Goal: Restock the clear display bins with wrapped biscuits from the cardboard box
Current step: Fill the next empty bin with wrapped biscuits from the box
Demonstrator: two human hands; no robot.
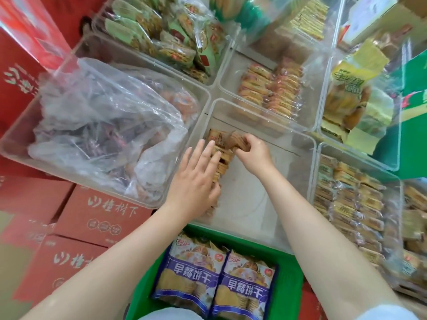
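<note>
Clear plastic bins fill the upper and middle of the frame, and the one in the centre, the middle bin [298, 144], is mostly bare, with a single row of wrapped biscuits [221, 166] stacked along its left wall. Red cartons [101, 215] sit in the lower left. The bin at the left [13, 139] holds a crumpled clear bag [104, 125]; the bins at the right and top hold orange, yellow and green packets. At the bottom centre a green crate [288, 289] carries two purple-banded biscuit packs [217, 282].

Both bare forearms reach up from the bottom edge into the middle bin. The left hand [196, 176] lies flat, fingers straight and slightly spread, pressing on the top of the biscuit row. The right hand [254, 151], just beside it at the far end of the row, has its fingers curled and pinches a small brown packet [233, 140]. The cardboard box the biscuits come from cannot be picked out for certain.
</note>
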